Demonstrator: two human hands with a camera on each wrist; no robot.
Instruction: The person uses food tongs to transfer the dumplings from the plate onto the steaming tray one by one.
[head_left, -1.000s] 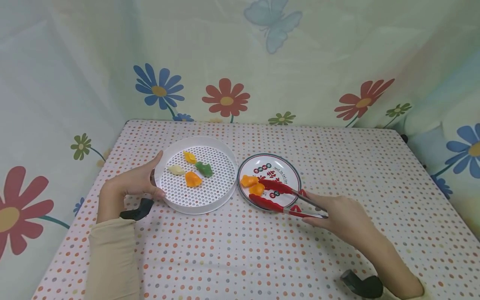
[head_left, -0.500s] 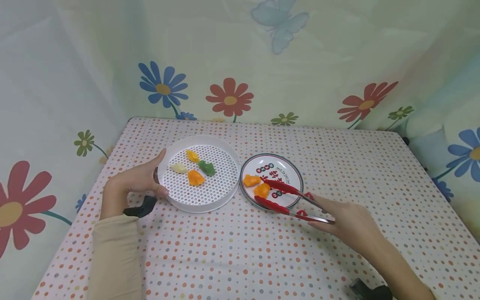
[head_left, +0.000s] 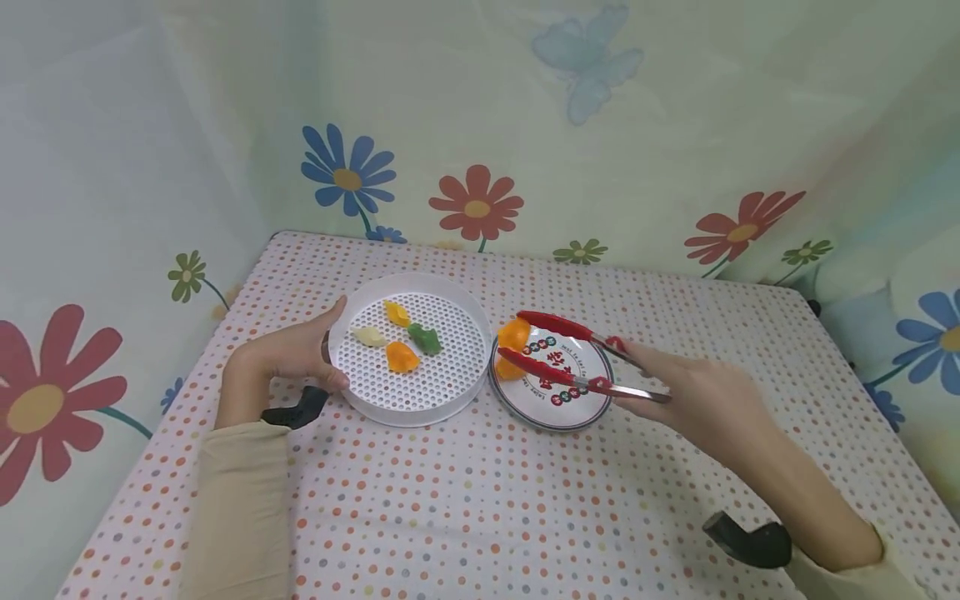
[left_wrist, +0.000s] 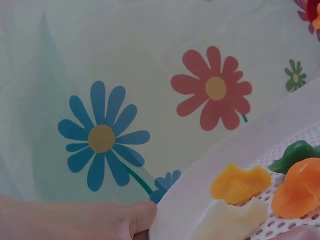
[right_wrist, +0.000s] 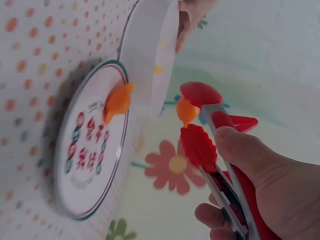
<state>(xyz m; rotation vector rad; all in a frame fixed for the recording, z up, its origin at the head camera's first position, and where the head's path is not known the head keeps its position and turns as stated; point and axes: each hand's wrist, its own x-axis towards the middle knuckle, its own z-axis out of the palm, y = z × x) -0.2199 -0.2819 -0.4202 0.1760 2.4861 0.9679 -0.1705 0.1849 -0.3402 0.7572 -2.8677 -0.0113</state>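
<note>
My left hand [head_left: 296, 350] holds the left side of a round white steamer tray [head_left: 412, 417] with a perforated bottom. In it lie dumpling-shaped pieces: a yellow one [head_left: 397, 313], a white one [head_left: 370, 336], a green one [head_left: 425, 338] and an orange one [head_left: 402, 357]. My right hand [head_left: 708, 400] grips metal tongs with red tips [head_left: 555, 323]. Between those tips, an orange dumpling [right_wrist: 187, 111] hangs clear of the plate in the right wrist view. A second orange dumpling [right_wrist: 118, 102] rests near the edge of the white printed plate [head_left: 592, 367].
The plate stands close beside the steamer tray's right side. Both are on a table with a dotted cloth [head_left: 450, 517]. A flower-printed curtain [head_left: 645, 150] rises behind and along the sides. Dark wrist mounts [head_left: 750, 542] sit on both forearms.
The tongs have closed on one orange dumpling and raised it from the plate, toward the back left. The left hand keeps its hold on the steamer tray. The head view has shifted slightly.
</note>
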